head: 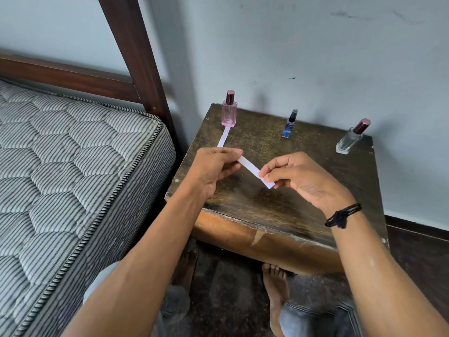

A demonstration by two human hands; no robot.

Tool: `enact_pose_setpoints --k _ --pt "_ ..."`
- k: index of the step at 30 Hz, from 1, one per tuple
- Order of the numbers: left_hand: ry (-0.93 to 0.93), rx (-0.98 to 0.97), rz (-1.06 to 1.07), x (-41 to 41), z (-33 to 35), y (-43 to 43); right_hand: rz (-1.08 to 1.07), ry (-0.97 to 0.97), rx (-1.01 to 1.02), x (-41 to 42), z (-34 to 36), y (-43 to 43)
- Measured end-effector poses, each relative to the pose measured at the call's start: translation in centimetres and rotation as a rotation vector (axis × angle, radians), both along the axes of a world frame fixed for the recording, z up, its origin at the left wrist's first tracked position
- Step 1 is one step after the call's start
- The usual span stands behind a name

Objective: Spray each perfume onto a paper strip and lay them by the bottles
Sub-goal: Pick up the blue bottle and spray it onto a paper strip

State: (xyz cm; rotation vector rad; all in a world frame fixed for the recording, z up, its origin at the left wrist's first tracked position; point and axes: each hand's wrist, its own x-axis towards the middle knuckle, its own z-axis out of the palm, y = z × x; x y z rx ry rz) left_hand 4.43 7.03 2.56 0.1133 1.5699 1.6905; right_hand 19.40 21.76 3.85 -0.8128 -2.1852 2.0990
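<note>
The left hand (pixel 213 166) pinched one end of a white paper strip (pixel 255 171) between thumb and closed fingers, and the right hand (pixel 298 177) nipped the other end the same way, thumb pressed against the fingertips (pixel 264 175), with the remaining fingers curled in. The strip hung taut and slanted between them, above the worn table top (pixel 255 203) and clear of it.

Just beyond the left knuckles a second strip (pixel 223 137) lay flat, its far end touching the foot of the pink bottle (pixel 228 110), so that perfume looked dealt with. Farther out, ahead of the gap between the hands, stood the small blue spray bottle (pixel 289 125); well off past the right hand stood the clear bottle (pixel 352 137), capped, its liquid level too hard to read. Neither had a strip by it.

The step probably wanted one hand freed for the blue bottle, the strip held by its very end, away from the nozzle, so fingers stayed dry.
</note>
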Motion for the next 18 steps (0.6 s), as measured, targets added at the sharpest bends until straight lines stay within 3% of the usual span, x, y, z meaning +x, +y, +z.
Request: enact_pose_setpoints --k 10,15,18 --pt "0.391 -0.121 -0.121 0.4 -0.7 1.1 -0.075 -0.144 0.239 1.6 -0.3 2.2" --pt "0.782 -0.362 -0.163 1.0 -1.8 2.1 -0.048 -0.167 0.289 2.0 -0.5 2.6" --pt "0.818 -0.379 -0.168 1.5 -1.9 2.8 -0.023 -0.206 0.343 2.0 -1.0 2.7"
